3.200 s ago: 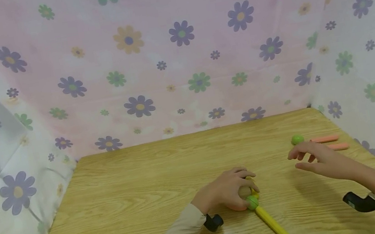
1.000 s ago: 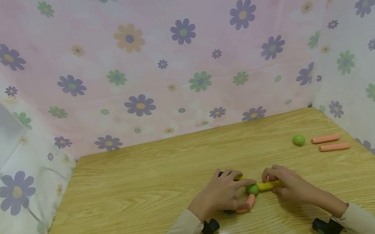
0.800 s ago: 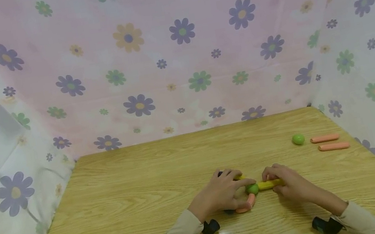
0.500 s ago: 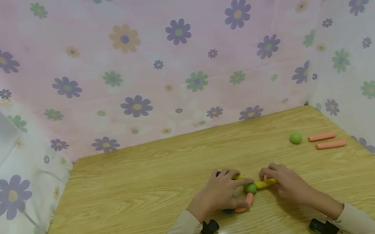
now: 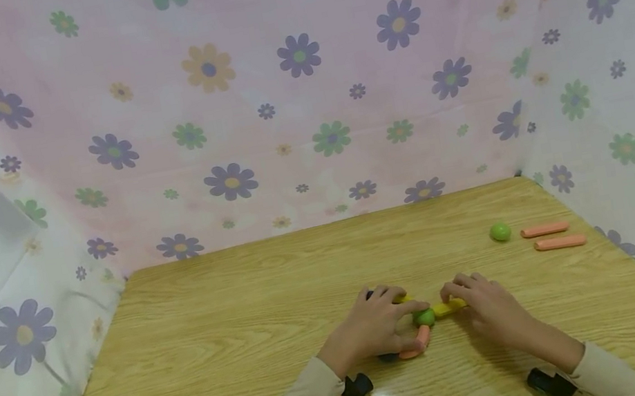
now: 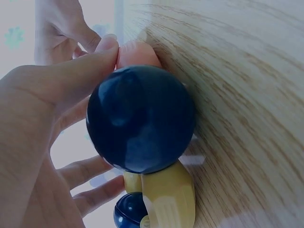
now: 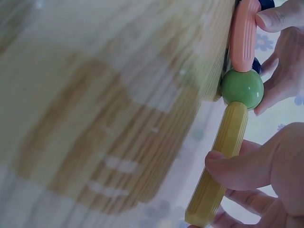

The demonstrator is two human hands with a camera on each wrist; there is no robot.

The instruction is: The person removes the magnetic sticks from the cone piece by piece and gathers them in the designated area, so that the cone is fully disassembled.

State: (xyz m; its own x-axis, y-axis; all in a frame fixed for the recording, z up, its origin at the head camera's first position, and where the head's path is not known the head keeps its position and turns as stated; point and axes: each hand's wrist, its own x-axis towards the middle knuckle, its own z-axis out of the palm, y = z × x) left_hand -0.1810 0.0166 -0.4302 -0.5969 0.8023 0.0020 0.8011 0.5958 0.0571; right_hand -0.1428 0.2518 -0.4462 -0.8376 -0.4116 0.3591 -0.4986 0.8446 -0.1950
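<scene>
My left hand grips a small frame of toy construction rods and balls on the table, its thumb against a curved orange rod. A green ball joins that rod to a straight yellow rod. My right hand pinches this yellow rod between thumb and fingers, and the rod points right from the green ball. Close up in the left wrist view, a dark blue ball sits between the orange rod and another yellow rod. A second dark blue ball lies behind. My left hand hides part of the frame from above.
On the right side of the wooden table lie a loose green ball and two straight orange rods, a rear one and a nearer one. Flowered cloth stands behind the table and along both sides.
My right hand has come from near the loose orange rods to the yellow rod. That rod has swung from pointing toward me to pointing right. In the last second both hands stay nearly still.
</scene>
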